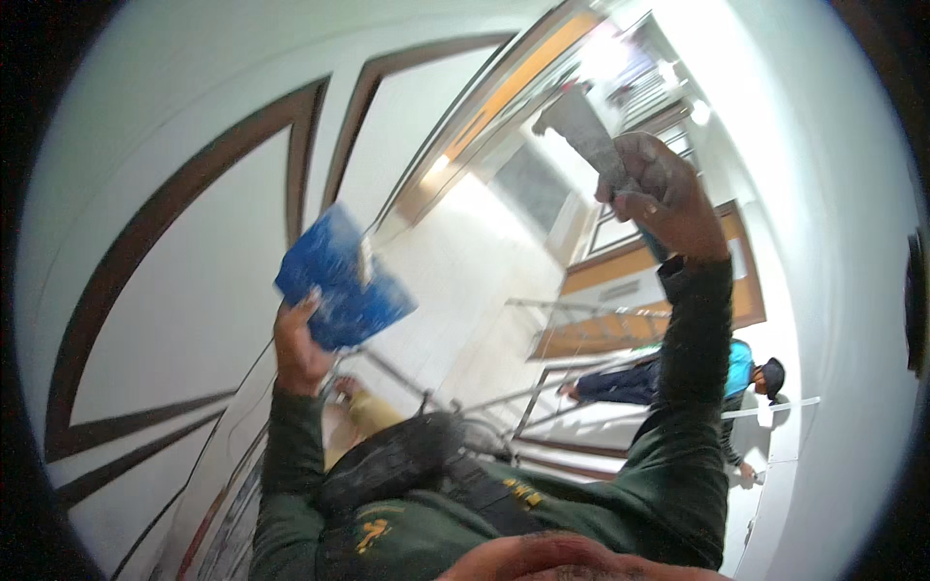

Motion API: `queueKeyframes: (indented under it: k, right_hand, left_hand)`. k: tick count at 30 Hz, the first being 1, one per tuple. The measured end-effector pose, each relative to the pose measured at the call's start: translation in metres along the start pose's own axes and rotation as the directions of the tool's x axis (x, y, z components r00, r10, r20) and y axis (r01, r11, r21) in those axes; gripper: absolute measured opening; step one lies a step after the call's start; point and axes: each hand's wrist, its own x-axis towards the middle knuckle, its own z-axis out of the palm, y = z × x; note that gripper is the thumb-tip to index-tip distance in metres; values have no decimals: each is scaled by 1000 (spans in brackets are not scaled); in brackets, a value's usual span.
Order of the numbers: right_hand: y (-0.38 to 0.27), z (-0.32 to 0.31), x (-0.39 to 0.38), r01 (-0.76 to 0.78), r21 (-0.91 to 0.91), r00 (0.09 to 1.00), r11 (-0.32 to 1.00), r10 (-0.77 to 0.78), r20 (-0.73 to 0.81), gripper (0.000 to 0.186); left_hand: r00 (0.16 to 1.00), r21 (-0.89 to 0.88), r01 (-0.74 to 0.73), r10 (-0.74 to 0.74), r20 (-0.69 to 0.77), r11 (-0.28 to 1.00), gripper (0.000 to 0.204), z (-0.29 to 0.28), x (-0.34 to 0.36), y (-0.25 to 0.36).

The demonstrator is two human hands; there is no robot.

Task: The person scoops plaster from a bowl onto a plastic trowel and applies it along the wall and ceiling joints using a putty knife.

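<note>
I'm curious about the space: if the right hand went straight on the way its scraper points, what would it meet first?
Beyond the scraper, the right hand would perhaps first meet the orange strip, seemingly distant, though depth is unclear.

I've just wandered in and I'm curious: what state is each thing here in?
Left hand: closed on the board's near edge.
Blue board: held tilted, smeared whitish.
Whitish lump: resting on the board.
Right hand: raised, closed around the scraper.
Scraper: held up, blade coated grey.
Ceiling light: lit.
Ladder: partly hidden by the right arm; spread or folded, cannot tell.
</note>
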Motion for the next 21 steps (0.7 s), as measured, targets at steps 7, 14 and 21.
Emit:
queueKeyframes:
  k: [7, 14, 21]
  right_hand:
    - [-56, -77, 20, 141, -743, 733, 655, -573, -366, 37]
    - [-54, -150, 89, -19, -954, 678, 298, -698, -231, 28]
    - [-61, -160, 124, -248, -959, 702, 135, -658, -274, 27]
  left_hand:
    - [998, 57, -61, 62, -20, 997, 41, -16, -7, -15]
    - [989, 81, -141, 137, 53, 987, 38, -23, 5, -28]
    - [993, 57, -109, 106, 51, 992, 38, -44, 14, -37]
